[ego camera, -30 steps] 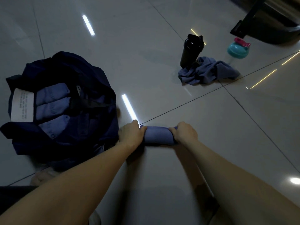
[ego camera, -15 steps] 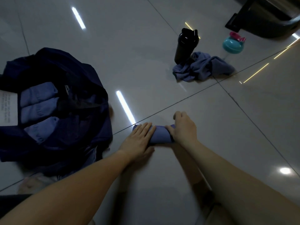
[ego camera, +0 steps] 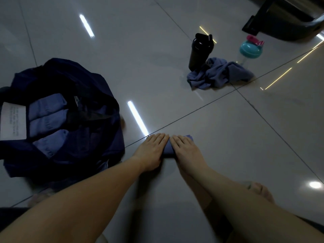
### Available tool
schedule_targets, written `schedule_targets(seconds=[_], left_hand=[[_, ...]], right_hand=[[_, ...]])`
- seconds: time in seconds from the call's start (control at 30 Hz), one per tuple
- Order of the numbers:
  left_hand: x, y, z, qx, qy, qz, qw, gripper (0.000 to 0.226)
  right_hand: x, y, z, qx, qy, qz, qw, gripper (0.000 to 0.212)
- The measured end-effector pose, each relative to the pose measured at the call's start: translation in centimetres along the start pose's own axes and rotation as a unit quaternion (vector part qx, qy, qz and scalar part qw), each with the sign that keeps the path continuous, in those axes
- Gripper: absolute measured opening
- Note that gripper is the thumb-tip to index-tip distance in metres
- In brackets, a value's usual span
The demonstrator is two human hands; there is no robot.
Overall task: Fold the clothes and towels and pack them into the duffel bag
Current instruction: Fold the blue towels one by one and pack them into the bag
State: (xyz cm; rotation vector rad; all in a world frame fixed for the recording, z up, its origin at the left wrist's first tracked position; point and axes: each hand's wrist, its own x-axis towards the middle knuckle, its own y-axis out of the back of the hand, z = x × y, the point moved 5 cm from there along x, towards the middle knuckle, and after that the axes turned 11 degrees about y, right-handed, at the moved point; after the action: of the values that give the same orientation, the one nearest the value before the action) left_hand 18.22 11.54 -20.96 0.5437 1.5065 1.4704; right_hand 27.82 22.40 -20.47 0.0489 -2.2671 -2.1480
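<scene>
The fingers (ego camera: 157,138) of the left hand (ego camera: 151,149) and of the right hand (ego camera: 185,149) lay straight and flat, side by side. They pressed down on the small rolled blue-violet cloth (ego camera: 168,149) and gripped nothing. A second before, both hands had been curled round the roll's ends; they had since come together on top of it. The bundle therefore looked finished and was being squashed compact, probably ready for packing.

Beneath the fingers spread the glossy grey tiled floor (ego camera: 228,137). Near them on the left sat the open navy fabric duffel bag (ego camera: 91,148), with three similar blue rolls (ego camera: 47,109) already inside. Well beyond the fingers, to the right, lay a crumpled blue garment (ego camera: 219,75), not yet folded. It touched a black plastic shaker bottle (ego camera: 199,51), and a teal bottle with a pink cap (ego camera: 249,48) stood close by.
</scene>
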Motion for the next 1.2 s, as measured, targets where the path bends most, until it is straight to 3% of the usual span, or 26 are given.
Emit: schedule_targets(seconds=[0.1, 0.2, 0.27, 0.33, 0.4, 0.47, 0.53, 0.63, 0.7, 0.8, 0.97, 1.1, 1.2], left_hand=[[-0.5, 1.0, -0.4, 0.018, 0.005, -0.016, 1.0, 0.092], [-1.0, 2.0, -1.3, -0.072, 0.037, -0.041, 0.996, 0.083], [-1.0, 3.1, -2.1, -0.141, 0.09, -0.045, 0.985, 0.058], [-0.7, 4.2, -2.8, -0.235, 0.137, -0.072, 0.96, 0.036], [-0.7, 5.1, -3.7, -0.381, 0.172, -0.128, 0.899, 0.025], [-1.5, 6.3, -4.6, -0.501, 0.196, -0.186, 0.822, 0.026], [-2.8, 8.1, -5.3, -0.573, 0.207, -0.207, 0.765, 0.032], [-4.2, 11.0, -6.6, -0.655, 0.221, -0.154, 0.706, 0.036], [-5.0, 13.2, -7.6, -0.696, 0.23, -0.097, 0.673, 0.04], [-6.9, 16.9, -9.0, -0.736, 0.236, -0.015, 0.634, 0.034], [-9.7, 20.8, -11.1, -0.809, 0.211, 0.069, 0.544, 0.036], [-12.0, 21.7, -11.9, -0.798, 0.17, -0.008, 0.578, 0.022], [-13.0, 21.3, -13.6, -0.784, 0.197, -0.014, 0.588, 0.021]], right_hand=[[1.2, 0.7, 0.4, 0.017, -0.01, -0.008, 1.0, 0.05], [2.0, 2.0, 1.4, 0.117, -0.062, -0.104, 0.986, 0.044], [1.9, 2.8, 2.4, 0.226, -0.102, -0.18, 0.952, 0.051], [1.3, 4.0, 3.2, 0.359, -0.156, -0.208, 0.896, 0.041], [0.4, 5.4, 3.5, 0.482, -0.195, -0.207, 0.829, 0.018], [-0.5, 6.5, 3.1, 0.585, -0.212, -0.208, 0.755, 0.008], [-0.5, 7.7, 2.7, 0.647, -0.224, -0.185, 0.705, 0.024], [1.1, 10.1, 1.7, 0.709, -0.227, -0.13, 0.655, 0.049], [2.7, 12.4, -0.1, 0.732, -0.179, -0.131, 0.644, 0.055], [5.1, 15.4, -3.1, 0.721, -0.128, -0.128, 0.668, 0.055], [8.3, 18.8, -7.9, 0.746, -0.084, -0.041, 0.659, 0.042], [9.8, 19.5, -10.2, 0.769, -0.103, 0.022, 0.63, 0.031], [10.4, 19.1, -12.1, 0.785, -0.134, 0.033, 0.605, 0.026]])
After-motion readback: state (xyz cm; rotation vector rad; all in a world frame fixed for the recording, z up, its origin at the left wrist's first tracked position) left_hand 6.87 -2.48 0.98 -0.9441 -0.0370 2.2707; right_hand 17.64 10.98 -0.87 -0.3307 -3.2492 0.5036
